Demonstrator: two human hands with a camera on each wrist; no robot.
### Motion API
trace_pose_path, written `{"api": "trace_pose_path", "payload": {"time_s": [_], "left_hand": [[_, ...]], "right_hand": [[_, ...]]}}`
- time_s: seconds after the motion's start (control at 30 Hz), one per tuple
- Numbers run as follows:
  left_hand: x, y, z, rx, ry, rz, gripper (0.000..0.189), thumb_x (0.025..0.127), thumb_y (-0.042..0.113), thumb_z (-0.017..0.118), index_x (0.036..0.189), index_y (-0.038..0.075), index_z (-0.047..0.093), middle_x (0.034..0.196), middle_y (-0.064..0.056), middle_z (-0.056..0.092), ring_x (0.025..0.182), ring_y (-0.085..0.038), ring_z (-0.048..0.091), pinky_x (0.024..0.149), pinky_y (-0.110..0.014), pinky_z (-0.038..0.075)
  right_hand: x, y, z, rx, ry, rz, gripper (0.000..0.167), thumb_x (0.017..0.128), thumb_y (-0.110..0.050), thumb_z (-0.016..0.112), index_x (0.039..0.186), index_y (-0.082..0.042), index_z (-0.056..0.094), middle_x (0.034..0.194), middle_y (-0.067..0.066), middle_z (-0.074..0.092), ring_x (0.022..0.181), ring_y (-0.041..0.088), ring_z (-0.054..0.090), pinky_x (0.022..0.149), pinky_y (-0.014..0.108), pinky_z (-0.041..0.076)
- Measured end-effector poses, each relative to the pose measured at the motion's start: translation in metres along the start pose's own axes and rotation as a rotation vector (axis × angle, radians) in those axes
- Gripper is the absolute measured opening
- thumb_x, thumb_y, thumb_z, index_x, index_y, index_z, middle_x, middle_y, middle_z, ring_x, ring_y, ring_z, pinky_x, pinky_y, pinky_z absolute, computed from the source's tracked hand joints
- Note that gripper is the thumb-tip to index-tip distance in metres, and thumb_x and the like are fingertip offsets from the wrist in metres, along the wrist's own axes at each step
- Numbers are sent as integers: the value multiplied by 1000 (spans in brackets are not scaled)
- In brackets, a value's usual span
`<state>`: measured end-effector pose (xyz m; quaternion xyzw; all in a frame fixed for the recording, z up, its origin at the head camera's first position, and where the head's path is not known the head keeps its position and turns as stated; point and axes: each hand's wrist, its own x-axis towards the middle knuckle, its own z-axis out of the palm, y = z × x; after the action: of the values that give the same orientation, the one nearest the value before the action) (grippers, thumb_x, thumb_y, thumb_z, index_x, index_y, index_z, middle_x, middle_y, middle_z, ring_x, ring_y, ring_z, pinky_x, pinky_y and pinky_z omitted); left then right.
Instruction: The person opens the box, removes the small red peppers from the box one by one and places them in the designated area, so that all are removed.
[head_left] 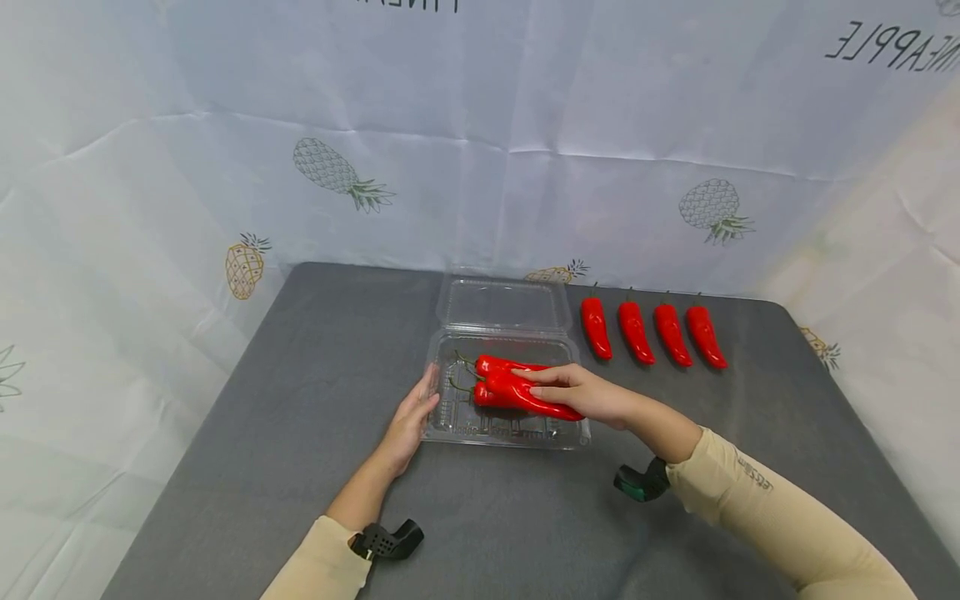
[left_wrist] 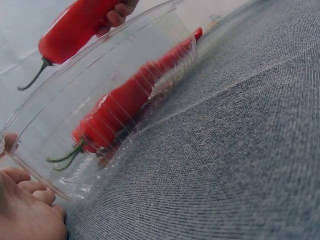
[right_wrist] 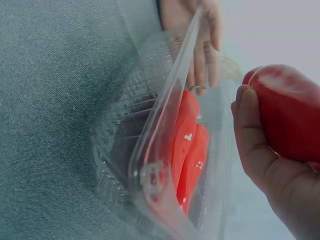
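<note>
A clear plastic clamshell box (head_left: 506, 437) lies on the table with its lid folded back. Two red peppers (right_wrist: 187, 145) with green stems lie side by side inside. My right hand (head_left: 588, 392) grips another red pepper (head_left: 525, 394), thumb and fingers round its body, above those two. Its stem (left_wrist: 33, 76) points left, and in the left wrist view it hangs higher than the rim. At the box's left end, my left hand (head_left: 408, 421) rests against the outer wall, its fingers (right_wrist: 199, 65) straight.
Several more red peppers (head_left: 670, 335) lie in a row at the back right, stems toward the rear. The open lid (head_left: 504, 304) extends toward the back edge of the grey table (head_left: 337, 333). Behind it hangs a white cloth (head_left: 465, 192) printed with pineapples.
</note>
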<state>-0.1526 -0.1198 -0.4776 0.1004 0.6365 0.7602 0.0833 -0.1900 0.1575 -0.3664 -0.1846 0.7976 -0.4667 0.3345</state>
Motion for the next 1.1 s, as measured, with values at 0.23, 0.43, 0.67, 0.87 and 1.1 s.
{"api": "trace_pose_path", "payload": {"time_s": [0.23,0.43,0.67,0.87,1.1], "left_hand": [[0,-1,1,-3,-9,-5,58,100,12,31,148,-3,2,157,-14,-1,145,-26,-7,117,-45,-2],[0,-1,0,0,-15,-3,60,100,14,33,148,-4,2,157,-15,-1,145,-27,-7,116,-46,-3],[0,-2,-1,9,-19,-4,61,100,16,34,148,-2,1,157,-15,-1,145,-28,-7,116,-48,-3],[1,-2,-1,-2,-15,-5,59,99,12,32,148,-4,2,157,-15,-1,145,-26,-6,117,-45,-2],[1,0,-1,-5,-14,-8,58,100,12,31,148,-3,2,158,-13,-1,145,-25,-7,117,-45,-2]], "right_hand": [[-11,8,-2,87,41,-25,51,94,-29,54,142,-17,40,131,16,51,103,24,53,81,37,52],[-21,12,-2,145,105,-35,54,93,-30,55,143,-17,38,137,18,45,106,28,53,81,34,52],[-28,18,-3,155,190,-52,54,94,-29,54,143,-17,38,140,17,42,107,24,44,75,28,52],[-35,24,-4,169,245,-85,53,95,-27,52,144,-15,35,147,14,36,107,23,43,77,32,52],[-44,33,-7,222,322,-63,53,96,-27,51,145,-14,34,141,14,38,109,23,42,78,34,52]]}}
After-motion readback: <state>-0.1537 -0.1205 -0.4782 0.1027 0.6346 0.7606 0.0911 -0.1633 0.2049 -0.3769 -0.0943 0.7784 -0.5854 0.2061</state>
